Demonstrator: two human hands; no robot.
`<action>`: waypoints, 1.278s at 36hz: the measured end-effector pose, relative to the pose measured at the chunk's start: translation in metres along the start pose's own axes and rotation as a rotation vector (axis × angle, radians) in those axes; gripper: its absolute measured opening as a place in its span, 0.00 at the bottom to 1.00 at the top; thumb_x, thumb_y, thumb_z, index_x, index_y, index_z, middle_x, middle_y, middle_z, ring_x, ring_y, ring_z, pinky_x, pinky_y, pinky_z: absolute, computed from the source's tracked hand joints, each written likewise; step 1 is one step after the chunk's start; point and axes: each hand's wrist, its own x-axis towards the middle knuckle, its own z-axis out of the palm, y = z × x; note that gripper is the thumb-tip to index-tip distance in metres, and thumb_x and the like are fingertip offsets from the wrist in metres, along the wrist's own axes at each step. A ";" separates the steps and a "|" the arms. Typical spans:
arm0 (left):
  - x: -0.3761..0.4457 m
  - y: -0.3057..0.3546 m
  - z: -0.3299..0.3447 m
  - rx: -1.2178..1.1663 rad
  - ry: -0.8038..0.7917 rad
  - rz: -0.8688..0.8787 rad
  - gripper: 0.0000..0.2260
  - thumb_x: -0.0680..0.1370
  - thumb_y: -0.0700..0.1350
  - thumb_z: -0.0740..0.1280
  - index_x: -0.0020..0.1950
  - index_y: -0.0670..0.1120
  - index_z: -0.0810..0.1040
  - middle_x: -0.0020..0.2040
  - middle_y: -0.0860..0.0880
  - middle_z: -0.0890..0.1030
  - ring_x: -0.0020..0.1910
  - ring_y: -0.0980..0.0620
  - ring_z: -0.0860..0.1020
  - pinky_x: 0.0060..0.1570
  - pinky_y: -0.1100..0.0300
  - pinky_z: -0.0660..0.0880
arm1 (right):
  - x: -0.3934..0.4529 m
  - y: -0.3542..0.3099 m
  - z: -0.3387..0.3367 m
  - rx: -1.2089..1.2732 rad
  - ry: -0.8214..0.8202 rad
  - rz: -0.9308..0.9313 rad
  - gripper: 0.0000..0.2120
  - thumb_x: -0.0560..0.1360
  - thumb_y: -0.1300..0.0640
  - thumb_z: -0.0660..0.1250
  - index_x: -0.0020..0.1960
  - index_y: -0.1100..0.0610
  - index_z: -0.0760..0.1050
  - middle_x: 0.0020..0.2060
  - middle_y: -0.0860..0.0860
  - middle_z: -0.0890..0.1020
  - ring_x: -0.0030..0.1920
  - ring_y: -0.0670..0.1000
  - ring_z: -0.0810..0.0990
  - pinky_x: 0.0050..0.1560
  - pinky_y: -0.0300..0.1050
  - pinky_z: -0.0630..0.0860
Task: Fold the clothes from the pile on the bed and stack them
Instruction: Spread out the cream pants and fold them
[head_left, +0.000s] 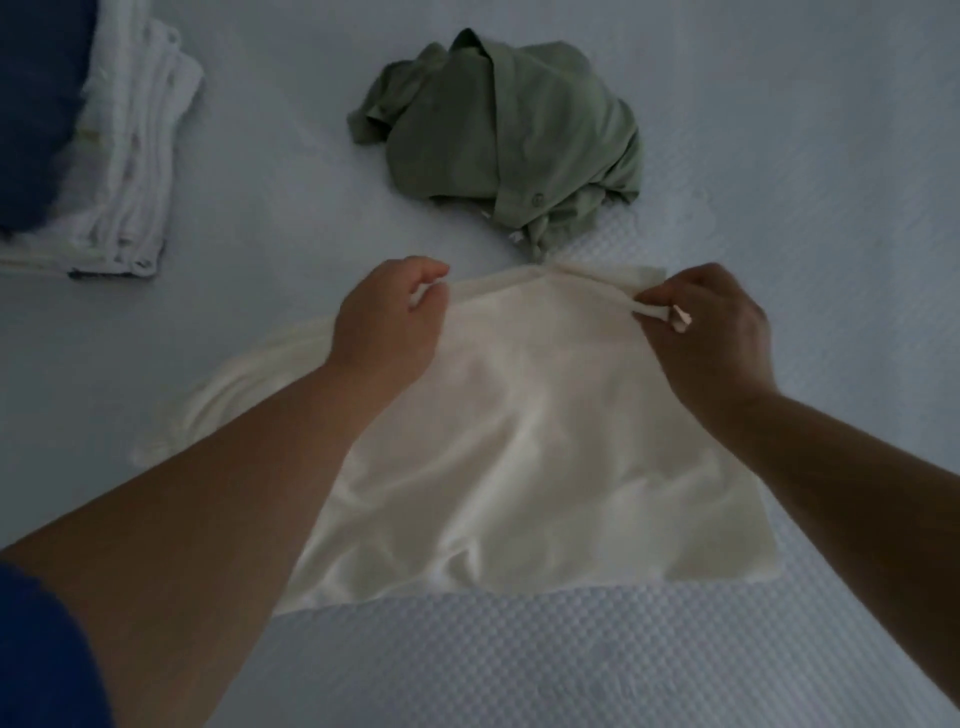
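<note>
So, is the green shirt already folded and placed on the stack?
No, the green shirt lies crumpled alone on the bed, apart from the stack of folded clothes at the far left.

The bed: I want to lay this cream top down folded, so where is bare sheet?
Bare sheet lies right of the crumpled green shirt, and between it and the folded white stack. The middle is crowded: both hands pinch the cream garment.

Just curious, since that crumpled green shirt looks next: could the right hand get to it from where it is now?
Probably yes: bare bed lies between the right hand and the green shirt. But its grip is on the cream garment, so it must let go first.
</note>
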 end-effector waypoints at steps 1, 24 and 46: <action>0.003 0.014 0.007 -0.027 -0.045 0.038 0.13 0.79 0.45 0.61 0.62 0.46 0.77 0.60 0.47 0.78 0.59 0.49 0.75 0.58 0.60 0.67 | -0.011 -0.001 -0.004 0.022 0.015 -0.033 0.06 0.69 0.62 0.73 0.46 0.60 0.83 0.44 0.56 0.79 0.43 0.56 0.79 0.45 0.42 0.71; -0.032 0.085 0.071 0.009 -0.761 0.159 0.05 0.71 0.46 0.72 0.37 0.55 0.80 0.34 0.59 0.79 0.32 0.68 0.75 0.30 0.75 0.68 | -0.127 0.010 -0.021 0.215 -0.005 -0.014 0.05 0.69 0.66 0.72 0.44 0.61 0.83 0.45 0.54 0.83 0.38 0.50 0.81 0.39 0.38 0.77; 0.010 0.175 0.051 -0.097 -0.420 0.273 0.05 0.70 0.46 0.73 0.39 0.52 0.77 0.34 0.58 0.77 0.32 0.63 0.74 0.30 0.72 0.69 | -0.022 -0.020 -0.085 0.321 -0.043 0.139 0.08 0.65 0.55 0.77 0.40 0.48 0.79 0.49 0.44 0.73 0.53 0.44 0.73 0.50 0.35 0.66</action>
